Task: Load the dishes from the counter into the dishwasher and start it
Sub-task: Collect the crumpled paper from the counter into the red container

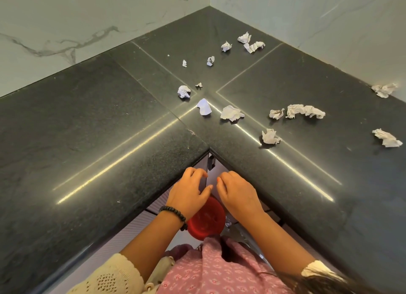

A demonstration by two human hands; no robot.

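My left hand (189,192) and my right hand (237,194) hover side by side just below the inner corner of the black stone counter (109,140). Their fingers are loosely curled and nothing shows in either hand. A bead bracelet sits on the left wrist. Beneath the hands, partly hidden by them, is a round red container (206,222), seen from above. On the counter I see only crumpled paper, such as one ball (231,113) near the corner. No dishwasher shows in the view.
Several crumpled white paper scraps (305,111) lie scattered over the counter's middle and right side, some toward the back corner (252,43). Marble-look walls (66,30) close off both back sides. Ribbed cabinet fronts (158,203) stand under the counter edge.
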